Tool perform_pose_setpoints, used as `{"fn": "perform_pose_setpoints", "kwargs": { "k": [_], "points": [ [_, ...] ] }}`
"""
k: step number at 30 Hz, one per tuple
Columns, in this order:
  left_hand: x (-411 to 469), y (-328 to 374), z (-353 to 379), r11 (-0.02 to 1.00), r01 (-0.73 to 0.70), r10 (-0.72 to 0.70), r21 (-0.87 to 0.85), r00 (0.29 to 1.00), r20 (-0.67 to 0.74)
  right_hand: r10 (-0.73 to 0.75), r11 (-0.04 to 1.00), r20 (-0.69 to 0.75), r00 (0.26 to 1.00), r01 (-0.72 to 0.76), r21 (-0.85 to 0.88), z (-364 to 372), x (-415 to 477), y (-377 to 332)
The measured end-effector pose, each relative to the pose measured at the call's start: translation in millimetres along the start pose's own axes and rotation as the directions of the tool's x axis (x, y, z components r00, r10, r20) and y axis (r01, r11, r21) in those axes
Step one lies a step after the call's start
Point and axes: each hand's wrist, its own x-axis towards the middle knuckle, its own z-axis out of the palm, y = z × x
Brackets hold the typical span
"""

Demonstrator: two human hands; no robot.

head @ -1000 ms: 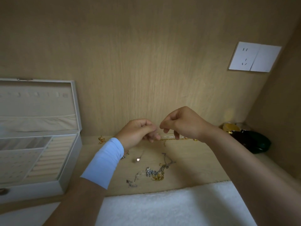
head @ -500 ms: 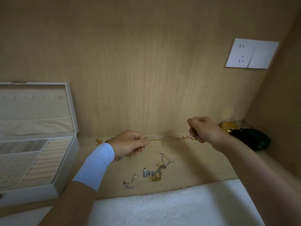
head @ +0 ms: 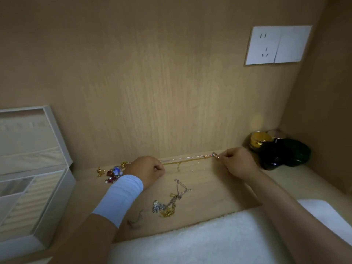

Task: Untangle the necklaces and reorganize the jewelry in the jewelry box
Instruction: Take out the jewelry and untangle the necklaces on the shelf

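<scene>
Pinching each end of a gold necklace stretched along the far wall, the left hand and right hand should lower it gently, keeping it straight, away from the nearer tangled chains.

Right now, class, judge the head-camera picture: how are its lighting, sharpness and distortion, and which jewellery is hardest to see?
Head view: dim, warm light, with the dark objects in the corner lost in shadow. In the head view, wide-angle bending tilts the wall socket and jewelry box. Its soft focus blurs the tangled chains. The necklace stretched between left hand and right hand is faintest against the wood.
</scene>
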Motion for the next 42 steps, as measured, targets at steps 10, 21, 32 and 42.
{"fn": "perform_pose_setpoints", "kwargs": {
  "k": [10, 21, 32, 42],
  "points": [
    [3, 4, 15, 0.961, -0.251, 0.259, 0.112, 0.964, -0.066, -0.263, 0.765, 0.097, 0.960, 0.269, -0.586, 9, -11, 2],
    [11, -7, 23, 0.977, -0.179, 0.184, 0.112, 0.982, -0.035, -0.244, 0.713, 0.463, 0.852, 0.482, -0.509, 23, -36, 2],
    [-45, -5, 18, 0.958, -0.152, 0.051, 0.245, 0.926, 0.374, -0.044, 0.759, 0.444, 0.895, 0.319, -0.568, 17, -52, -3],
    [-21, 0, 29, 0.959, -0.135, 0.039, 0.248, 0.933, 0.358, -0.017, 0.781, 0.367, 0.930, 0.242, -0.575, 19, -35, 3]
  ]
}}
